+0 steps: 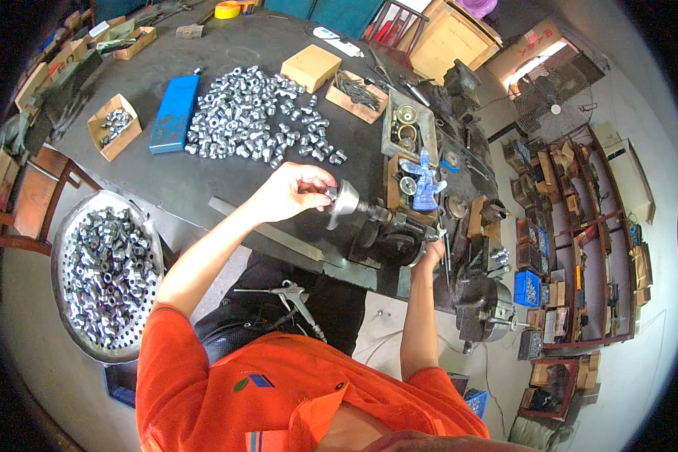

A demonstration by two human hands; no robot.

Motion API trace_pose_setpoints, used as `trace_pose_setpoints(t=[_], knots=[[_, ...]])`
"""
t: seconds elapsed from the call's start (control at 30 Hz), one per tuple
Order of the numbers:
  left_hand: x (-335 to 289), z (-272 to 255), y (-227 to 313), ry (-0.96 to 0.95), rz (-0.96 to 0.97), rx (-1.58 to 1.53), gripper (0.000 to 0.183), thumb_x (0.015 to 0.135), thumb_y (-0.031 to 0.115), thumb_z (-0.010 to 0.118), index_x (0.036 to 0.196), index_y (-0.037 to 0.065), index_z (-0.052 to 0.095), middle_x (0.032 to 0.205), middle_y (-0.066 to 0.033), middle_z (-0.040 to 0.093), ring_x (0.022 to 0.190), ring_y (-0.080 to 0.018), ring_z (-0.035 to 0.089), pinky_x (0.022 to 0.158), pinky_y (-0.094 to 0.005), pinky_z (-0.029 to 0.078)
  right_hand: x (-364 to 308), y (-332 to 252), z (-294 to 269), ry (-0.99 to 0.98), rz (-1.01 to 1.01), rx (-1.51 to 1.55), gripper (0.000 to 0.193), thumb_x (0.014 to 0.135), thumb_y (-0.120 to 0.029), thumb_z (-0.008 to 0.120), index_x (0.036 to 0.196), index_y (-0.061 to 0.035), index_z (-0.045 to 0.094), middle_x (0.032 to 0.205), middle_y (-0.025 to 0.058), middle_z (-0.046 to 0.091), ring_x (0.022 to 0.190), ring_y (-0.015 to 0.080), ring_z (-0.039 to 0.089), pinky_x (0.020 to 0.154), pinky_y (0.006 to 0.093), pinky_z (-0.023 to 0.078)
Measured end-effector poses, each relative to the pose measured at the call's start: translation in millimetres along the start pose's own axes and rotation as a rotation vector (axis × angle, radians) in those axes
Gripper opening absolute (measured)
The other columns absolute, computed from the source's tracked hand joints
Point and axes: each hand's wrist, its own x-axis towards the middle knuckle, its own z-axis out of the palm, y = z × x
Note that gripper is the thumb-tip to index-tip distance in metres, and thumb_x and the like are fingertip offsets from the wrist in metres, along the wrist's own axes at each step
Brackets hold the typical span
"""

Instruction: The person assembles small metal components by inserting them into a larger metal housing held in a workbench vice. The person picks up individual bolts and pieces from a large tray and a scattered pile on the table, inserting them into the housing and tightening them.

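Observation:
My left hand [300, 190] is closed, thumb and fingers pinching a small metal fitting [330, 194]. That fitting sits at the face of a round, cone-shaped metal head [345, 200] on a dark bench machine [388, 239]. At the machine's other end, my right hand [432, 250] is closed on a part that the hand largely hides. Beyond my left hand, a wide heap of shiny metal fittings [237, 113] lies loose on the dark worktable [203, 181].
A perforated metal bowl [149, 226] full of similar fittings stands at my left. On the table are a blue box [175, 113], a small open carton [113, 143] and a blue glove [426, 184]. An air gun [297, 301] lies by my lap; a vise [486, 309] is at right.

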Motion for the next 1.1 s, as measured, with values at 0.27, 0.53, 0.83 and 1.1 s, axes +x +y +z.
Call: trace_pose_setpoints(t=[0.27,0.53,0.83,1.1], knots=[[0.4,3.8,0.8,0.015,-0.035,-0.031,0.010,0.080,0.000,0.058,0.089,-0.005,0.058,0.068,-0.0077,0.061,0.057,-0.0106,0.058,0.054,-0.0225,0.048,-3.7,13.8,-21.6,0.010,0.182,0.165,0.014,0.074,-0.017,0.056,0.071,-0.0031,0.057,0.069,0.0018,0.053,0.053,0.0126,0.047,0.045,0.0252,0.036],[-2.2,6.1,10.1,0.057,-0.177,0.115,0.018,0.086,0.011,0.054,0.093,-0.005,0.056,0.062,-0.0044,0.055,0.052,-0.0103,0.054,0.050,-0.0240,0.047,36.1,-39.3,21.8,-0.168,-0.345,-0.063,0.020,0.075,-0.007,0.044,0.065,0.0051,0.056,0.062,0.0078,0.054,0.040,0.0081,0.040,0.034,0.0205,0.030],[-7.6,5.5,7.5,0.066,-0.169,0.009,0.020,0.087,0.011,0.052,0.099,-0.005,0.052,0.061,-0.0053,0.055,0.051,-0.0109,0.054,0.048,-0.0239,0.046,-48.4,-96.0,4.3,-0.199,-0.311,0.300,0.019,0.079,-0.007,0.038,0.081,0.0046,0.053,0.050,-0.0003,0.034,0.042,0.0066,0.028,0.038,0.0205,0.022],[-6.8,7.8,10.8,0.113,-0.155,-0.021,0.018,0.088,0.012,0.051,0.091,-0.006,0.055,0.062,-0.0047,0.055,0.051,-0.0096,0.053,0.049,-0.0217,0.045,-80.9,-45.4,-50.1,-0.214,-0.088,0.215,0.015,0.080,-0.012,0.049,0.082,0.0010,0.055,0.055,-0.0025,0.037,0.047,0.0067,0.030,0.042,0.0216,0.025]])
